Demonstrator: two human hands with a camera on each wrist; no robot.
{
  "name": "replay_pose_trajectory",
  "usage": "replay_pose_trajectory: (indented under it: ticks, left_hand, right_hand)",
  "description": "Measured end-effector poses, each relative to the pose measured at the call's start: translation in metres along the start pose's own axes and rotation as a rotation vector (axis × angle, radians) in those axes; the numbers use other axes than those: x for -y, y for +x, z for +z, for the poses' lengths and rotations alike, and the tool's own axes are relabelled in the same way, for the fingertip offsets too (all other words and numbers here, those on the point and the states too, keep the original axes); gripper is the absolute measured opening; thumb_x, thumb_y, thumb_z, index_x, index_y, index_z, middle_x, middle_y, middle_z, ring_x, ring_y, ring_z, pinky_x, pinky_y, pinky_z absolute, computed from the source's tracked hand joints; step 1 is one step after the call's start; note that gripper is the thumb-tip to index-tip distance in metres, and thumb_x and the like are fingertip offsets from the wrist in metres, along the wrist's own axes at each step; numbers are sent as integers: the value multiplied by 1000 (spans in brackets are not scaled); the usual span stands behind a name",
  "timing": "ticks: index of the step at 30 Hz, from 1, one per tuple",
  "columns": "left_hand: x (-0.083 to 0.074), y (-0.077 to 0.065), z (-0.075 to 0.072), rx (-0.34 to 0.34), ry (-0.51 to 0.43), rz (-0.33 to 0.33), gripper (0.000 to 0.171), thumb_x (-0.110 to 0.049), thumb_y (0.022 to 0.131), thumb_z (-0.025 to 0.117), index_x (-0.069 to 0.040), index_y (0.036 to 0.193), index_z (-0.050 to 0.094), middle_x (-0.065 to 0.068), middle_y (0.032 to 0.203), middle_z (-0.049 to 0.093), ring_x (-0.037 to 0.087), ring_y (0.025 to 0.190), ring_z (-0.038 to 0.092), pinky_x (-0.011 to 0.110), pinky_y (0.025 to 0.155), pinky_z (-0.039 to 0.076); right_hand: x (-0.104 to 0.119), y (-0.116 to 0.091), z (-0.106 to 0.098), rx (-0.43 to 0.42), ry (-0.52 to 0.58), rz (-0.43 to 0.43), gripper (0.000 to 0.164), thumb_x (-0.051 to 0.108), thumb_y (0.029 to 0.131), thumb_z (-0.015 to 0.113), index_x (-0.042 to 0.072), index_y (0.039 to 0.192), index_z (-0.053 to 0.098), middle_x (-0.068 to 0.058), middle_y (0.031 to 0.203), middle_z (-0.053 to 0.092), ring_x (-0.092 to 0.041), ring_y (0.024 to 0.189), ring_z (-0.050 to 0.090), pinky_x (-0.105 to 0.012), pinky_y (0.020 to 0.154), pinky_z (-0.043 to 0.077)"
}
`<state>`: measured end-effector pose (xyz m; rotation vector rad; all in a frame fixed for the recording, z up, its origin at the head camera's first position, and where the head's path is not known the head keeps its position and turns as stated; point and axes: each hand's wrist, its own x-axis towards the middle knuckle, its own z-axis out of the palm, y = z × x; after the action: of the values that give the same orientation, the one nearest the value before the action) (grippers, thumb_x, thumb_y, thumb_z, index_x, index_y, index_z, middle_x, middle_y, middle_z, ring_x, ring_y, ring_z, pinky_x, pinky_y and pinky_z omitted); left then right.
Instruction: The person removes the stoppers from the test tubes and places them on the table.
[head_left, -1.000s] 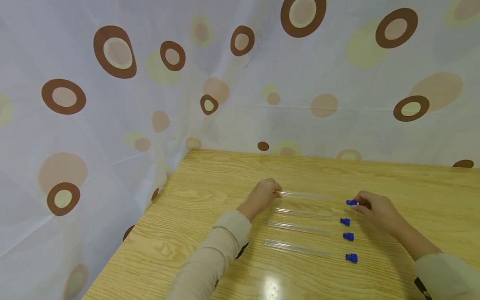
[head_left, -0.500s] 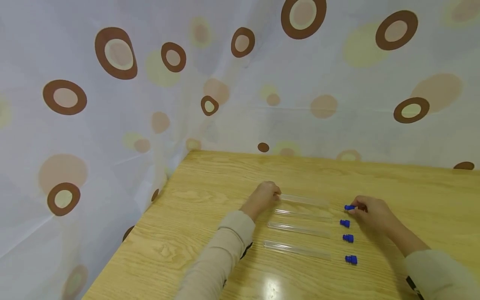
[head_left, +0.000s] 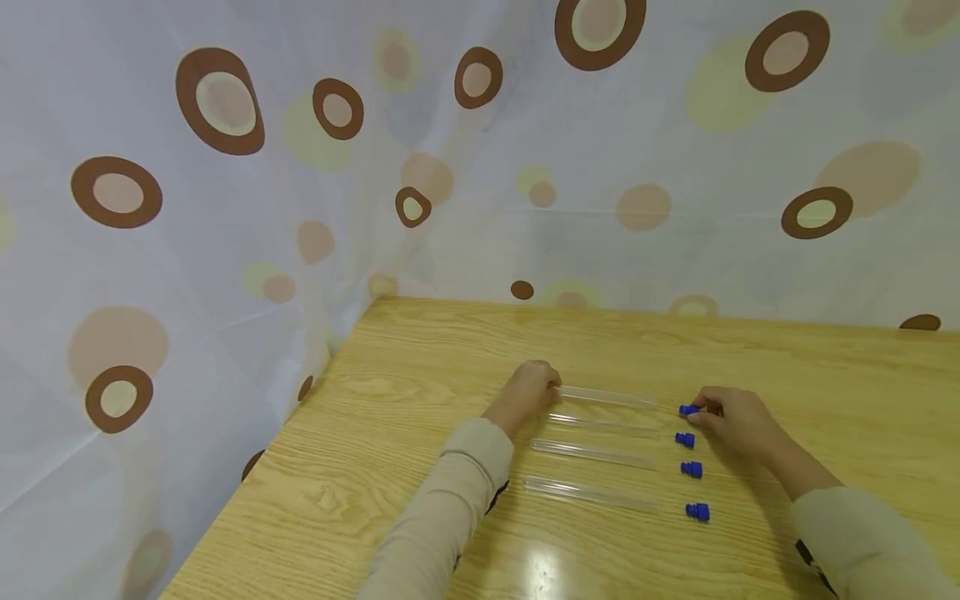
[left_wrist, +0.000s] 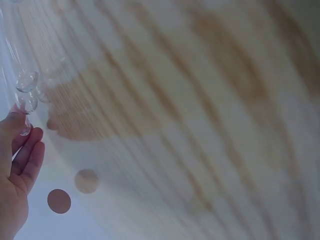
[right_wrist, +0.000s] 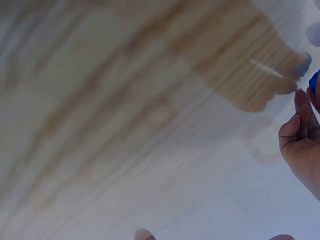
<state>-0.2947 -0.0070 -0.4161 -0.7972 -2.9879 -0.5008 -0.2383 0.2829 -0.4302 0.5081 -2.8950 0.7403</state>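
My left hand (head_left: 527,392) pinches the left end of the farthest clear test tube (head_left: 611,396), which lies crosswise. In the left wrist view, fingers of the left hand (left_wrist: 20,165) hold a rounded glass tube end (left_wrist: 26,117). My right hand (head_left: 738,423) pinches a blue stopper (head_left: 686,410) between thumb and fingers, narrow end toward that tube's right end, a small gap apart. At the right wrist view's edge, the right hand (right_wrist: 305,142) shows only part of the blue stopper (right_wrist: 314,82).
Nearer me lie three more clear tubes, a second tube (head_left: 600,427), a third (head_left: 592,452) and a fourth (head_left: 588,493). Right of them sit blue stoppers (head_left: 692,469) in a column. The wooden table (head_left: 330,500) meets a dotted curtain (head_left: 480,242) behind and left.
My right hand has moved left with the blue stopper, closer to the farthest tube's right end. The left hand keeps its hold with little movement. The other tubes and stoppers stay put.
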Motion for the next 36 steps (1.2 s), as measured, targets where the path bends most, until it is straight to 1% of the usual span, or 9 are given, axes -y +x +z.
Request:
replay_pose_trajectory:
  ticks: [7, 13, 20, 27, 36]
  left_hand:
    - [-1, 1, 1, 4, 14, 9, 24, -19, 85, 65, -4, 103, 70, 6, 100, 68, 16, 94, 64, 15, 80, 52]
    - [-2, -2, 2, -1, 18, 7, 26, -21, 84, 65, -5, 104, 69, 5, 102, 68, 16, 95, 64, 16, 81, 51]
    - [-3, -2, 5, -16, 73, 3, 27, -25, 84, 64, -8, 104, 70, 2, 101, 68, 13, 95, 64, 16, 83, 51]
    - [-4, -2, 5, 25, 113, -21, 27, -28, 86, 63, -11, 106, 71, 0, 99, 66, 12, 94, 62, 16, 83, 50]
    - [-7, -2, 3, 31, 138, -11, 24, -28, 87, 62, -13, 103, 72, -1, 96, 64, 11, 91, 61, 15, 79, 51]
  right_hand:
    - [2, 2, 2, -5, -6, 2, 8, 10, 85, 66, 3, 84, 64, 1, 67, 53, -7, 57, 37, -23, 50, 32]
    - [0, 2, 3, 6, -6, 3, 10, 10, 85, 66, 1, 86, 64, 0, 67, 54, -8, 58, 40, -24, 51, 34]
    - [2, 2, 1, 12, -28, 14, 12, 10, 85, 66, -1, 88, 64, -1, 67, 55, -10, 58, 42, -25, 51, 36]
    - [2, 2, 1, 22, -25, 12, 16, 10, 85, 66, -3, 92, 64, -1, 68, 55, -11, 60, 44, -25, 51, 37]
    - [2, 2, 2, 27, -17, 12, 17, 10, 85, 65, -3, 95, 64, 0, 68, 54, -10, 59, 41, -24, 51, 36]
